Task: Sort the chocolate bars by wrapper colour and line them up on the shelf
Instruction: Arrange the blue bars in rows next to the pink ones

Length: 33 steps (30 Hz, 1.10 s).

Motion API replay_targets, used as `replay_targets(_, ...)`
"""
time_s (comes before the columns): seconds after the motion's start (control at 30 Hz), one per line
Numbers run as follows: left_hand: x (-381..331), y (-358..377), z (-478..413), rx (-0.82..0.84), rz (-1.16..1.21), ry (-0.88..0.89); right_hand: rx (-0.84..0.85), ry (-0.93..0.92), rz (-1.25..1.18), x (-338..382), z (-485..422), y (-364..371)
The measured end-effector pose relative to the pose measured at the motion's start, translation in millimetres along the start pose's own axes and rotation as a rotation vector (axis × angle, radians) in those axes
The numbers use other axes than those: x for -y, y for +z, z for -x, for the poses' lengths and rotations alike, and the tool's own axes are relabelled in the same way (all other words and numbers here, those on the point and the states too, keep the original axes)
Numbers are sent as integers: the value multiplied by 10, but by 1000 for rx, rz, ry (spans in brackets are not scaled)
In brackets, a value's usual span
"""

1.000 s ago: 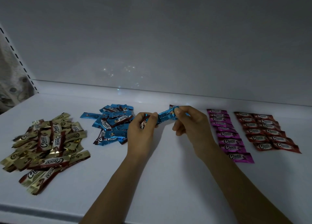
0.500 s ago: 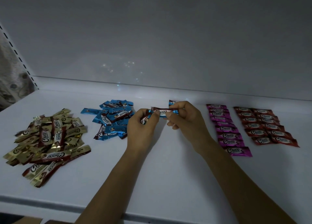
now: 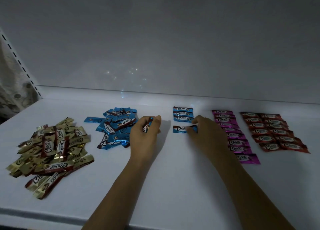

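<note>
On the white shelf (image 3: 173, 177) my right hand (image 3: 206, 134) pinches the right end of a blue chocolate bar (image 3: 181, 129) lying flat just below a short column of three blue bars (image 3: 183, 113). My left hand (image 3: 145, 134) grips blue bars (image 3: 147, 127) in its curled fingers, beside a loose pile of blue bars (image 3: 116, 125). A gold pile (image 3: 50, 148) lies at the left. A pink column (image 3: 232, 134) and a red double column (image 3: 271, 131) lie at the right.
The shelf's white back wall (image 3: 155, 48) rises behind the bars. A slotted upright (image 3: 20, 63) stands at the far left. The shelf's front edge (image 3: 52, 216) runs along the bottom.
My hands have separated. The right hand carried one blue bar to the right and set it down below the blue column; the left hand keeps the other bars.
</note>
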<state>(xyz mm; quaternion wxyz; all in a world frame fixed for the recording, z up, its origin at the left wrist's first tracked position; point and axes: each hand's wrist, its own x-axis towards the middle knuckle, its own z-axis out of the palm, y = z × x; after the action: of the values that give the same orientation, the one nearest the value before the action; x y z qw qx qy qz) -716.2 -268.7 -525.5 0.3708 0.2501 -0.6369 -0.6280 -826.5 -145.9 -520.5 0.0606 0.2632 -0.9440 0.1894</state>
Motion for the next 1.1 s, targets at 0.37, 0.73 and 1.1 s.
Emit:
replay_targets(0.37, 10, -14, 1, -23, 2, -1, -59, -251, 149, 157, 75, 17)
replay_targets(0.73, -10, 45, 120, 140, -188, 203, -337, -241, -194, 160, -8, 135)
replay_targets(1.1, 42, 19, 74, 130, -64, 117, -72, -172, -215, 231, 91, 71)
